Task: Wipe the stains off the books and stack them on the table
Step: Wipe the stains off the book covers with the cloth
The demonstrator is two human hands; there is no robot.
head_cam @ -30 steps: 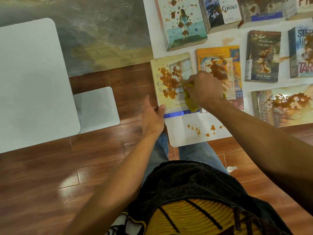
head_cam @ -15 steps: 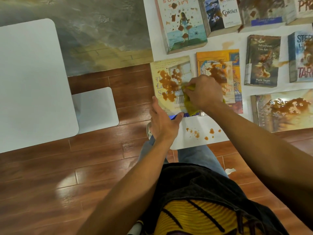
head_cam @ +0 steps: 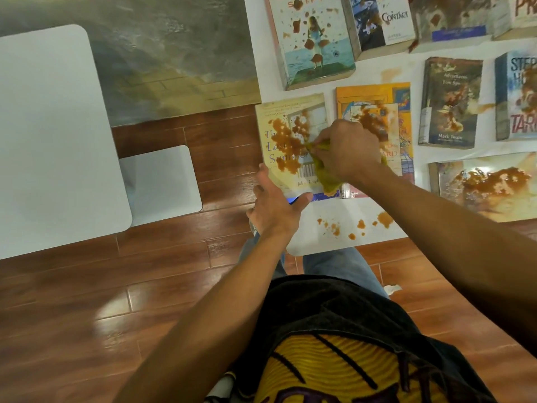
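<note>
Left hand [head_cam: 273, 206] lies flat-fingered on the cream book's [head_cam: 290, 146] near corner to pin it while right hand [head_cam: 345, 149] fingers pinch the yellow cloth [head_cam: 327, 177] against its stains [head_cam: 286, 142].

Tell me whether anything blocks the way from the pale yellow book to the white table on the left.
Nothing visible does. Between the pale yellow book and the white table lies only bare wooden floor and the table's low white base.
</note>
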